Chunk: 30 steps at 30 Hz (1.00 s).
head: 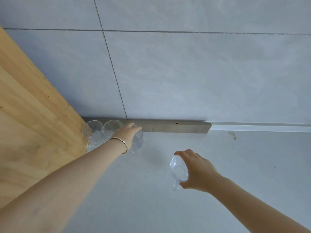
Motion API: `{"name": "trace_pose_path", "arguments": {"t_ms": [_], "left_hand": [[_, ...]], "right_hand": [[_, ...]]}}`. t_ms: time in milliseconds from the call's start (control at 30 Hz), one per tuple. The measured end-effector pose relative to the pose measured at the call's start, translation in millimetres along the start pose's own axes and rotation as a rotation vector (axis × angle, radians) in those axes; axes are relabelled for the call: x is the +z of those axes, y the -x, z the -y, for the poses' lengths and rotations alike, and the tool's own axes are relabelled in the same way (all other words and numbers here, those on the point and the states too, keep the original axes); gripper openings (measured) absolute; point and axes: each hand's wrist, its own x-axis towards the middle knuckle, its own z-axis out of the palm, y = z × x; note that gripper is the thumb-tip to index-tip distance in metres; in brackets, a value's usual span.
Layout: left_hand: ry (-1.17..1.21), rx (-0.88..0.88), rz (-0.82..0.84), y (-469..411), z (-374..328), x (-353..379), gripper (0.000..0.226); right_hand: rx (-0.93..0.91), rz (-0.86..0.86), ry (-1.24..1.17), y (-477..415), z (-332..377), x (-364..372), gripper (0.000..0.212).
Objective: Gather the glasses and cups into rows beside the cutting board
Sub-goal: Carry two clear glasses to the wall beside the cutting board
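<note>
A large wooden cutting board (30,115) leans across the left side. Two clear glasses (92,129) (111,127) stand at its right edge against the wall, with a clear cup (89,145) just in front of them. My left hand (127,133) grips a third clear glass (138,140) from above, right beside those two. Further right and nearer to me, my right hand (196,170) holds a clear handled cup (178,170) by its rim between thumb and fingers, above the counter.
The white counter (235,165) runs right and toward me. A grey strip (176,127) lies along the base of the grey tiled wall (185,73). A small dark mark (233,135) sits on the counter at the right.
</note>
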Motion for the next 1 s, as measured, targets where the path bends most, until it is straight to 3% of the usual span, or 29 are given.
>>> {"name": "trace_pose_path", "arguments": {"t_ms": [133,300,400,567,767,1000], "left_hand": [[0.056,0.049,0.027,0.3,6.8,12.1,0.085],[-0.321,0.143,-0.037,6.5,20.6,31.3,0.098],[-0.417,0.167,-0.082,1.8,25.1,29.6,0.101],[-0.429,0.181,-0.066,-8.0,27.8,24.8,0.103],[-0.393,0.192,-0.074,-11.8,31.1,21.2,0.103],[-0.380,0.162,-0.061,-11.3,27.7,22.1,0.103]], "right_hand": [[0.021,-0.011,-0.030,-34.3,8.5,3.2,0.085],[0.046,0.001,-0.056,-85.9,24.1,3.8,0.088],[0.021,0.015,-0.038,-115.6,33.0,3.2,0.089],[-0.023,0.014,-0.136,-147.0,44.9,1.9,0.092],[0.112,0.031,-0.263,-135.3,51.7,17.0,0.115],[0.254,-0.160,-0.377,-143.3,63.6,30.2,0.096]]}}
